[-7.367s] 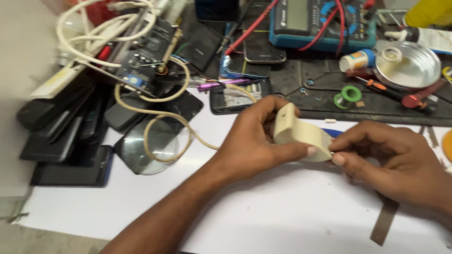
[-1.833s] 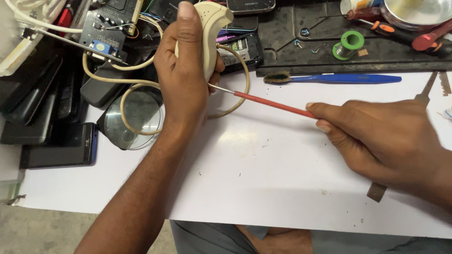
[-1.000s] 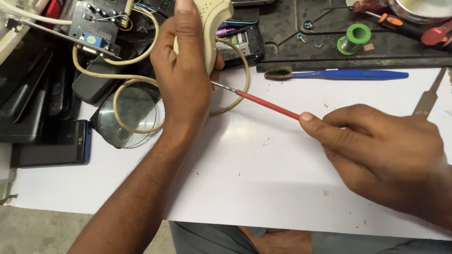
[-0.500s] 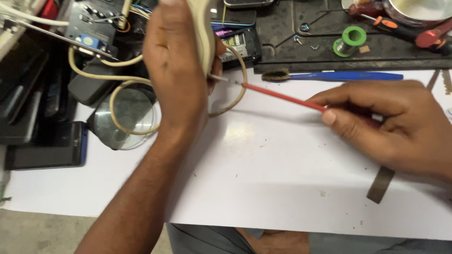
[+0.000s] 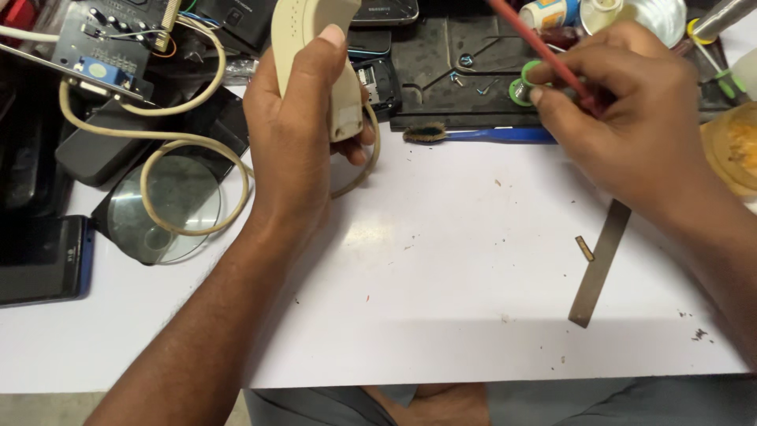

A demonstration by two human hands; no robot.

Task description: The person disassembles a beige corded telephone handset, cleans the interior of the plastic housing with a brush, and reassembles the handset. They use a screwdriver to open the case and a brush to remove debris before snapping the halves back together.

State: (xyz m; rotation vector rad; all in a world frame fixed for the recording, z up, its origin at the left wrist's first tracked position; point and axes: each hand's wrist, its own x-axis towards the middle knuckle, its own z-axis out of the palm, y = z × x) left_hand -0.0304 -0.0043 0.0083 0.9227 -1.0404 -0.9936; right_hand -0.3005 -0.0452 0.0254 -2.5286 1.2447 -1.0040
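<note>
My left hand (image 5: 296, 126) grips a beige plastic handset-like device (image 5: 309, 39), held upright above the white sheet, its cream cable (image 5: 169, 126) looping off to the left. My right hand (image 5: 623, 110) holds a thin red screwdriver (image 5: 536, 43) that points up and to the left, over the black mat (image 5: 473, 55). Beside its fingers lies a small green ring (image 5: 522, 85). The screwdriver tip is out of view at the top.
A blue-handled brush (image 5: 477, 135) lies at the mat's front edge. A metal strip (image 5: 601, 262) rests on the white sheet (image 5: 441, 276) at the right. A round lens (image 5: 164, 207), dark phones (image 5: 39, 260) and a circuit board (image 5: 95, 47) crowd the left. An amber container (image 5: 733, 150) stands at the right edge.
My right hand has pulled the red screwdriver away from the beige device and lifted it up to the right, over the black mat. The left hand still holds the device.
</note>
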